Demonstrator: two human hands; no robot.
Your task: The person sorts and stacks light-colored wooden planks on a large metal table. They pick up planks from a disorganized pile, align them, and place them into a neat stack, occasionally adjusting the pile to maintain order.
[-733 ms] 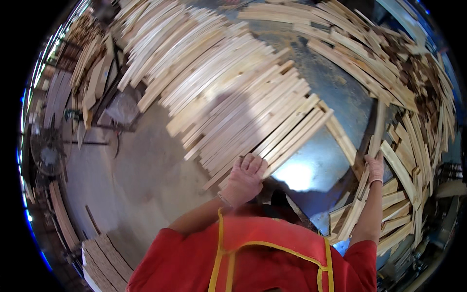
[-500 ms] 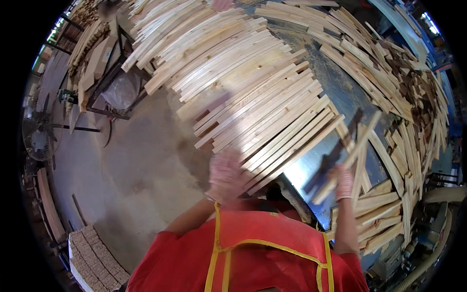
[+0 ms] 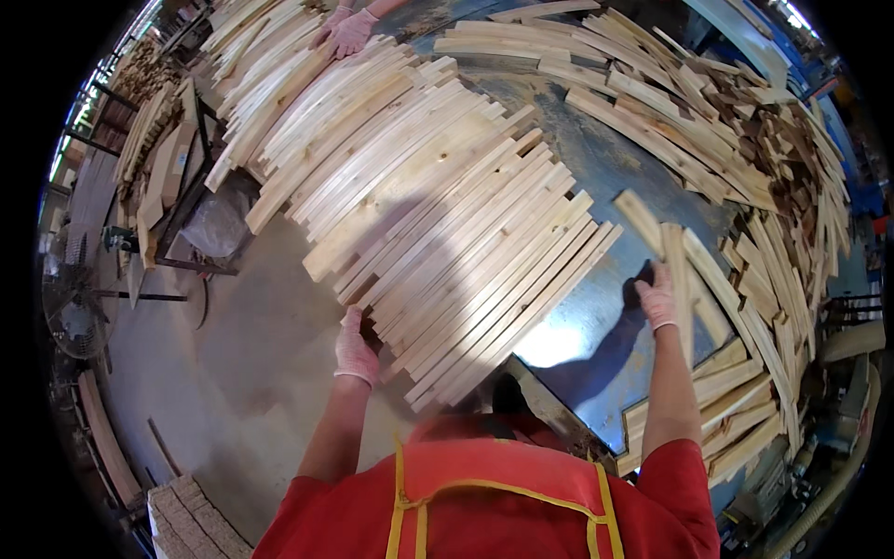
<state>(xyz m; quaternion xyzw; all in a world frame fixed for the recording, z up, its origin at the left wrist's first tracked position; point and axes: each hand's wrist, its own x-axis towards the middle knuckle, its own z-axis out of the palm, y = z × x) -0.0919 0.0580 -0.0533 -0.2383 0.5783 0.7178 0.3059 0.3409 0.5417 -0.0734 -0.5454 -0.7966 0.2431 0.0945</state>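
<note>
My left hand (image 3: 356,348), in a pale pink glove, is at the near-left ends of a row of wood strips (image 3: 466,219). Its thumb points up beside the board ends, and the fingers are partly hidden. Over the metal tabletop (image 3: 582,345), my right hand (image 3: 656,298), gloved the same way, is beside an upright-lying loose strip (image 3: 678,279). Its fingers look apart, with no strip seen between them; whether it touches that strip is hard to tell. The row's strips lie side by side with uneven ends.
A co-worker's gloved hands (image 3: 348,32) rest on boards at the far end. Loose offcuts (image 3: 745,149) pile up along the right. At left stand a fan (image 3: 74,289) and a rack with a plastic bag (image 3: 219,224). A stack of wood (image 3: 191,517) sits at lower left.
My right hand no longer holds the slanted strip. My left hand, blurred before, has moved left and down along the board ends. More of the co-worker's hands shows.
</note>
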